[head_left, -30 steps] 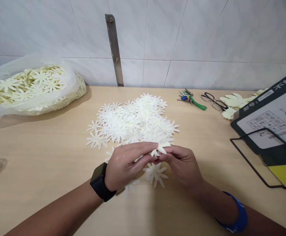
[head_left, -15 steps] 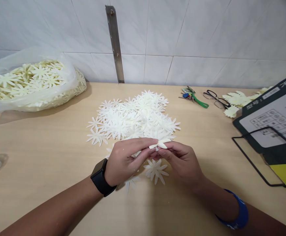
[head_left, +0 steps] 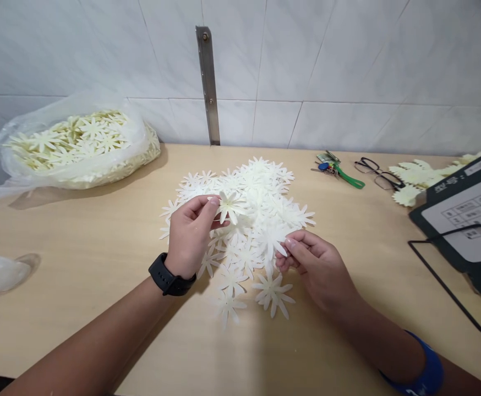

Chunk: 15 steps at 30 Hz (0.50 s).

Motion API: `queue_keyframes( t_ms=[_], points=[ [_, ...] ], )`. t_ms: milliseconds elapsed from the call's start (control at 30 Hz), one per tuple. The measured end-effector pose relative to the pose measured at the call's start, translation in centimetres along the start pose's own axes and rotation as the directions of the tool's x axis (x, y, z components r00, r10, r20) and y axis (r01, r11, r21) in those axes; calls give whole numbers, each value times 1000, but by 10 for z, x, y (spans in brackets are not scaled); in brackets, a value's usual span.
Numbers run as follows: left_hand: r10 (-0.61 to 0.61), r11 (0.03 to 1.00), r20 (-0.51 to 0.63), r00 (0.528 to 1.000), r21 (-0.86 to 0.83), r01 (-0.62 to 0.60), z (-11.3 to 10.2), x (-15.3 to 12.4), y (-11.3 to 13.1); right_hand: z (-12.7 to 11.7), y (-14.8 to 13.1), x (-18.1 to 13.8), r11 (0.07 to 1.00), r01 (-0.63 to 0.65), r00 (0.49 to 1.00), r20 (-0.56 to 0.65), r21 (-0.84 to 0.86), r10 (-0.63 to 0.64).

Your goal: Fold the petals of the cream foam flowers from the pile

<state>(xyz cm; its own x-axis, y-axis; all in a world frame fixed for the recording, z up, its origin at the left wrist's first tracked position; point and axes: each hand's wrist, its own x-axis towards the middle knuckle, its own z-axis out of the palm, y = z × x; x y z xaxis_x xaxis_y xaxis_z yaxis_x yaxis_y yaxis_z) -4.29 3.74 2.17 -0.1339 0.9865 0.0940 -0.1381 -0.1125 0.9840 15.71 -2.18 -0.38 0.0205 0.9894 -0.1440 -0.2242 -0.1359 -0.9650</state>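
Note:
My left hand (head_left: 191, 234), with a black watch on the wrist, pinches one cream flower-shaped cutout (head_left: 229, 205) and holds it up over the pile. A loose pile of the same flower cutouts (head_left: 261, 198) lies spread on the wooden table (head_left: 100, 231). My right hand (head_left: 315, 267), with a blue band on the forearm, pinches the petals of another flower cutout (head_left: 272, 240) at the near edge of the pile. Two single flowers (head_left: 274, 290) lie on the table just below my hands.
A clear plastic bag (head_left: 75, 144) full of yellowish flower cutouts sits at the back left. Keys (head_left: 334, 166), glasses (head_left: 376, 172) and more cutouts (head_left: 416, 177) lie at the back right. A dark printed box with a wire frame (head_left: 467, 220) stands at the right. A tiled wall backs the table.
My hands were together on one folded bundle of flowers. They have moved apart: the left lifted away to the upper left with one flower, the right stayed low with another.

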Motion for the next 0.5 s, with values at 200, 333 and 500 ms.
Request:
queue_keyframes(
  t_ms=[200, 333, 500],
  points=[
    [-170, 981, 73, 983, -77, 176, 5, -5, -3, -9, -4, 7, 991, 59, 998, 37, -118, -55],
    [-231, 965, 125, 965, -96, 243, 8, -9, -2, -17, -5, 15, 975, 81, 996, 57, -208, -71],
    [-200, 977, 125, 972, -55, 208, 8, -9, 0, -17, -6, 14, 999, 34, 992, 119, 37, -38]
  ],
)
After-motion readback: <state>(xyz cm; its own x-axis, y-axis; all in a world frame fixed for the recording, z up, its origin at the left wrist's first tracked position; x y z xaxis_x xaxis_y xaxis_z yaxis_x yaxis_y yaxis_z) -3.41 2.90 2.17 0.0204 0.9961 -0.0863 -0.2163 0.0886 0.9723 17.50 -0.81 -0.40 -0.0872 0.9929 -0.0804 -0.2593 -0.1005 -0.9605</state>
